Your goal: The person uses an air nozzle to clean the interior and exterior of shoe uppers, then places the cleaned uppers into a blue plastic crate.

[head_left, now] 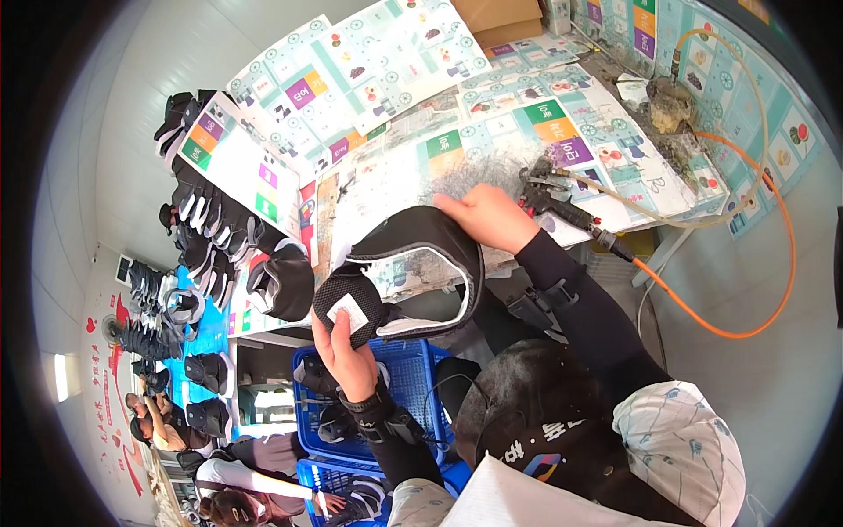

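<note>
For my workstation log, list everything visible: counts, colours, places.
shoe upper: one, black, between both hands
label: one, white, on shoe upper's mesh
spray gun: one, mostly black, right of shoe upper
hoses: two, orange and pale, right
table: one, stained white, centre
printed sheets: many, white and teal, top
box: one, brown, top
baskets: at least two, blue, below table
other uppers: many, mostly black, left
people: at least two, mixed clothing, lower left
left hand: one, bare, gripping mesh end
right hand: one, bare, gripping top edge
</note>
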{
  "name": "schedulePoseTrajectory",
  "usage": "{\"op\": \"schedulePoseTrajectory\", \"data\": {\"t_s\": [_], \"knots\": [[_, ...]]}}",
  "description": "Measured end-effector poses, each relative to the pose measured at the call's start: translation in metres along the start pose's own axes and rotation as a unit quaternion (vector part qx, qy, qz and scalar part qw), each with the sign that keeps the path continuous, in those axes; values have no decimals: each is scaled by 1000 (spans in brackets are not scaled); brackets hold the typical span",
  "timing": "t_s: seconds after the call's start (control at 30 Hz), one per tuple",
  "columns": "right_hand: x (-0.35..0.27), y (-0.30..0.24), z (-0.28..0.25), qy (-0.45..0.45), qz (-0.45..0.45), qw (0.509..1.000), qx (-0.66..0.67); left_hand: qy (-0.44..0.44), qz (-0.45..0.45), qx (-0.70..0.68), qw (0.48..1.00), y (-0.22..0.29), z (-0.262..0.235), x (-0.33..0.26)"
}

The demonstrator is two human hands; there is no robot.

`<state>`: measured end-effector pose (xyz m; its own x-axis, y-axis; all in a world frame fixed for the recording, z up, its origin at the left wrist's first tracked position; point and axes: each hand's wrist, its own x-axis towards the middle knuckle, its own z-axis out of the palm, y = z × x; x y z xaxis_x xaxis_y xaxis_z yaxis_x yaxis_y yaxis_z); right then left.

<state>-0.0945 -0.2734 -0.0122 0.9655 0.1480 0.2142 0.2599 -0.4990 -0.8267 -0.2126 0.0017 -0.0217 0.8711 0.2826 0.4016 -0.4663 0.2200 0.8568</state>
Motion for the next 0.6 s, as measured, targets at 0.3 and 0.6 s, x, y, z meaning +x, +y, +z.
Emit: {"op": "schedulePoseTrajectory", "data": {"t_s": [0.3, 0.6], "knots": [[-100, -9, 24, 53, -41, 966, 251, 80, -69, -17, 994, 7, 8, 10], [-78, 20, 57, 135, -68, 950, 274, 100, -91, -52, 989, 8, 14, 15]]}}
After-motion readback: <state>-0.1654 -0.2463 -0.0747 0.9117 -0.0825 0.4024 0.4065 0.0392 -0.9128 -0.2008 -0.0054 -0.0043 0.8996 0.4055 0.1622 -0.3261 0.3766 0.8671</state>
